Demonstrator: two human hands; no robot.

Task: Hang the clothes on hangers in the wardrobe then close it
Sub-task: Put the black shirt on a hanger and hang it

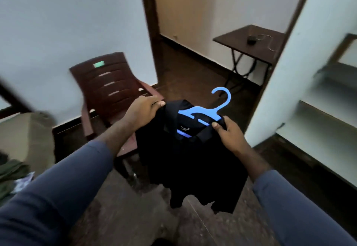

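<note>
Though dim, white walls (pixel 58 23), dark floor (pixel 135 216), brown chair (pixel 114 89), open wardrobe (pixel 332 91).

Near room dim, we note cool bluish cast on white wall (pixel 58 23); back wall (pixel 193 4) past door frame (pixel 149 33) warmer, yellowish. Shadows soft, diffuse. Black shirt (pixel 183 159) reads to us as flat dark mass, folds lost; blue hanger (pixel 206 110) stands out sharp. Motion blur smears chair (pixel 112 87) and dark streak (pixel 13 97) at left edge. Shelves (pixel 328 114) at right lean, bent by wide lens.
</note>
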